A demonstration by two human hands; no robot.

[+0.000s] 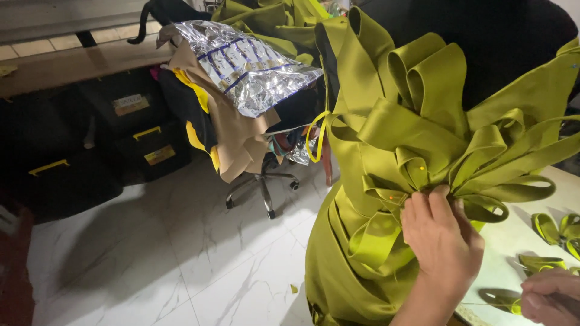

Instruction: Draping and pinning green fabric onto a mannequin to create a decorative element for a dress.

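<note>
Olive satin loops (423, 139) | left hand (440, 232) pinching | right hand (553, 296) on table (513, 241)

Garment (362, 265): olive-green satin w/ sheen, plain, no print. Ribbon loops (423, 127): same olive-green, lighter yellow-green at highlights. Pin heads (394, 197) in the folds: orange-yellow. Loose strips (553, 229) on the table (513, 241): same green; table surface white. Foil sheet (248, 66): silver, crinkled, w/ blue stripes. Fabric (238, 139) under the foil: tan, plus black pieces w/ yellow edging. Bins (127, 139): black w/ yellow handles, yellow label. Floor (151, 259): white marble-look tiles, grey veins. Chair base (263, 184): grey metal.
</note>
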